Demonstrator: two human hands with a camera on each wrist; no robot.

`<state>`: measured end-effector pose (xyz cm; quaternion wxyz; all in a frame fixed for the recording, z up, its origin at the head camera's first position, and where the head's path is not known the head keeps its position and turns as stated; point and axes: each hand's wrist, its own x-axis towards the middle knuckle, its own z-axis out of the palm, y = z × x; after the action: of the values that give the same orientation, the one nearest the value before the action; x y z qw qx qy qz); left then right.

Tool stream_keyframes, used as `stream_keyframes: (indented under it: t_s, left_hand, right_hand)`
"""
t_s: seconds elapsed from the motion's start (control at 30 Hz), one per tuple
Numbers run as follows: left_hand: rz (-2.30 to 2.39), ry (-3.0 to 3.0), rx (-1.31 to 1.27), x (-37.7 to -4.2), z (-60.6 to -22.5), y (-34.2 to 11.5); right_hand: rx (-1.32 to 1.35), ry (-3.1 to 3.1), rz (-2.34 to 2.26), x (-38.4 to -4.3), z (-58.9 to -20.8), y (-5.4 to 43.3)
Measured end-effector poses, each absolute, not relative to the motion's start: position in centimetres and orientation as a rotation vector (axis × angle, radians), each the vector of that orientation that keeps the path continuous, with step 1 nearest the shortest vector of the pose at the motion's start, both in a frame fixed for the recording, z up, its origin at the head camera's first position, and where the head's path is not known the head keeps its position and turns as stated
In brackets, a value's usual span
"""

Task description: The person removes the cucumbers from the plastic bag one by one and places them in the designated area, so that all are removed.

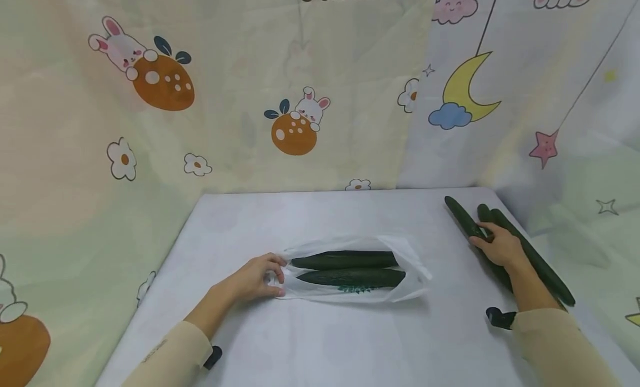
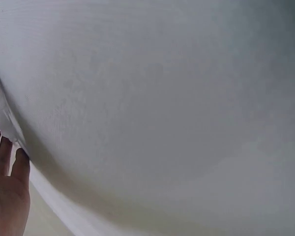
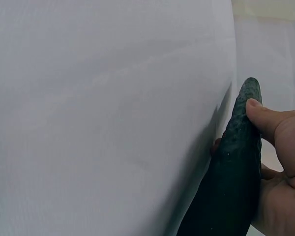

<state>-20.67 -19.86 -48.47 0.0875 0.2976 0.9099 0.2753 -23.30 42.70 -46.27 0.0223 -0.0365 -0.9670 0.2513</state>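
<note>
A thin white plastic bag (image 1: 305,291) lies across the middle of the table with its mouth to the right. Inside it, two dark green cucumbers (image 1: 350,277) lie side by side. My left hand (image 1: 252,277) holds the bag's left end between curved fingers and thumb; the left wrist view catches only some fingers (image 2: 20,167) at the crumpled plastic. At the table's right side my right hand (image 1: 500,246) grips another cucumber (image 3: 231,162), its thumb pressed near the tapered tip. Two more cucumbers (image 1: 542,259) lie just right of that hand, partly hidden by it.
The table (image 1: 350,342) has a white cover. Printed cloth (image 1: 230,98) with rabbits, fruit and flowers hangs behind it and at its left, and another cloth (image 1: 500,154) with a moon and star hangs at the right. Black straps (image 1: 500,318) show at both cuffs.
</note>
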Motion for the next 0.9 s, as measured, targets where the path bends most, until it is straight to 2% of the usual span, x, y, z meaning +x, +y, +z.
stream_keyframes:
  t_s: [0.17,0.5,0.9]
  left_hand:
    - [0.806,2.685,0.871,-21.0,-48.3,-19.6]
    - [0.722,2.682,1.005,-21.2,-48.5,-19.4]
    - [0.574,2.846,1.159,-19.8,-47.7,-19.6]
  right_hand:
    - [-0.161,-3.002,0.728,-23.2,-46.5,42.5]
    - [-0.206,-2.916,0.682,-22.9,-47.1,41.6]
    - [-0.004,-2.77,0.664,-23.0,-44.0,38.7]
